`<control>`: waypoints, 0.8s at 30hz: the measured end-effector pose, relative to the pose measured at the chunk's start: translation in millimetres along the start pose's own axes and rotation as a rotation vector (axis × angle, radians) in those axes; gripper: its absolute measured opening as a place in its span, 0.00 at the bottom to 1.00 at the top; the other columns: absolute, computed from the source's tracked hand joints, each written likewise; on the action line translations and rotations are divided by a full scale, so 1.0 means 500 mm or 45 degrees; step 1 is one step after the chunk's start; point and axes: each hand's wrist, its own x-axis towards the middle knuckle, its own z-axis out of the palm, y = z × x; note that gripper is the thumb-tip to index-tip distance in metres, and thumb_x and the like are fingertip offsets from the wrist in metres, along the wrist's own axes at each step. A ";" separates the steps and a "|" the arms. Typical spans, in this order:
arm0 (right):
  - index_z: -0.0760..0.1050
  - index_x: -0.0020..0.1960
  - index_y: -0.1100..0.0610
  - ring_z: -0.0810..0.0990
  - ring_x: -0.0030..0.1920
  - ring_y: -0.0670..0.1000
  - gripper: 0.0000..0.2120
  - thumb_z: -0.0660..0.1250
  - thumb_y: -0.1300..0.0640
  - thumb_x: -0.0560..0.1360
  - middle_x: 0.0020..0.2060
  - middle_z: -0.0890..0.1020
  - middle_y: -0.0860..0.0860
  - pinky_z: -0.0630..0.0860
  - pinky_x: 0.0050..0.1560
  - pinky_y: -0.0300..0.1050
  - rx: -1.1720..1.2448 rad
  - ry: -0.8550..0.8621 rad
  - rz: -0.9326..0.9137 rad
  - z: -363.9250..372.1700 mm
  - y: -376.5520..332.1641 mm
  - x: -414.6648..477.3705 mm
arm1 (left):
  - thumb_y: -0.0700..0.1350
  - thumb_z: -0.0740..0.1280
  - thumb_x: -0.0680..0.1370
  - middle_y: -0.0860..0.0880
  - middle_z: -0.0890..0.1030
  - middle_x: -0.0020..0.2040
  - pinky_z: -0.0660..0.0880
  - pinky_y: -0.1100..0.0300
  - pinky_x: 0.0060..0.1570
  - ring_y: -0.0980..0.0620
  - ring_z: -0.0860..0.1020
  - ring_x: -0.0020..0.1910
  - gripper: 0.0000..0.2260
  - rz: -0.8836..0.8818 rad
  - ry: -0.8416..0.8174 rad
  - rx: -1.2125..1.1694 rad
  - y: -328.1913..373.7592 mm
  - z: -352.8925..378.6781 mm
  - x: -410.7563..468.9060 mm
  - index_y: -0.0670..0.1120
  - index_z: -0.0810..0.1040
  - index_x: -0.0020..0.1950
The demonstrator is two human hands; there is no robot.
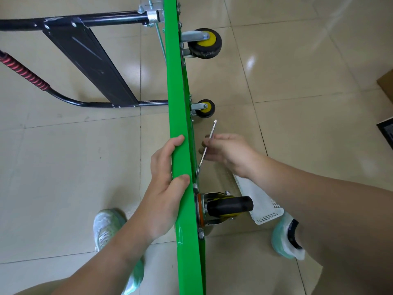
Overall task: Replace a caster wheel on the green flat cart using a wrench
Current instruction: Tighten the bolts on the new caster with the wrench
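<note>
Glossy beige tiled floor, green cart on edge, box at right

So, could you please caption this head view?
Left hand grips the edge of the tipped green cart; right hand holds a wrench.

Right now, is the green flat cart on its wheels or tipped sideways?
Tipped on its side: the green flat cart shows edge-on, its black-and-yellow caster wheels point sideways, and the left hand grips its upper edge.

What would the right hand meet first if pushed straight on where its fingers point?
Likely the underside of the green flat cart deck, just past the thin silver wrench the right hand pinches; depth is unclear.
</note>
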 end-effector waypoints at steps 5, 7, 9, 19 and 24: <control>0.81 0.50 0.58 0.87 0.43 0.51 0.07 0.73 0.67 0.74 0.39 0.87 0.51 0.83 0.44 0.43 -0.182 -0.058 -0.274 0.011 -0.064 -0.062 | 0.57 0.58 0.70 0.64 0.62 0.73 0.64 0.45 0.77 0.59 0.65 0.76 0.29 -0.011 0.011 -0.036 -0.006 -0.001 0.000 0.80 0.61 0.69; 0.81 0.49 0.55 0.87 0.43 0.49 0.09 0.74 0.68 0.73 0.39 0.87 0.50 0.82 0.43 0.41 -0.214 -0.128 -0.341 0.022 -0.063 -0.100 | 0.57 0.58 0.70 0.63 0.62 0.73 0.63 0.44 0.78 0.59 0.64 0.76 0.30 -0.007 0.026 -0.018 -0.007 0.000 0.000 0.78 0.61 0.70; 0.82 0.48 0.55 0.87 0.44 0.49 0.11 0.74 0.69 0.72 0.40 0.87 0.51 0.82 0.44 0.41 -0.219 -0.181 -0.412 0.025 -0.053 -0.128 | 0.57 0.59 0.70 0.62 0.63 0.74 0.63 0.43 0.77 0.57 0.64 0.76 0.30 -0.004 0.041 -0.020 -0.009 0.001 0.000 0.76 0.61 0.71; 0.82 0.49 0.60 0.86 0.42 0.48 0.13 0.76 0.72 0.68 0.41 0.87 0.54 0.82 0.49 0.41 -0.242 -0.223 -0.473 0.039 -0.021 -0.169 | 0.54 0.60 0.72 0.52 0.66 0.77 0.64 0.34 0.75 0.45 0.68 0.76 0.31 -0.012 0.049 -0.077 -0.022 0.002 -0.001 0.71 0.62 0.75; 0.82 0.49 0.60 0.86 0.42 0.49 0.13 0.77 0.71 0.68 0.41 0.87 0.54 0.83 0.49 0.42 -0.290 -0.224 -0.512 0.039 -0.025 -0.170 | 0.55 0.60 0.72 0.52 0.66 0.77 0.65 0.35 0.75 0.46 0.68 0.76 0.31 -0.024 0.047 -0.084 -0.022 0.003 -0.001 0.73 0.62 0.75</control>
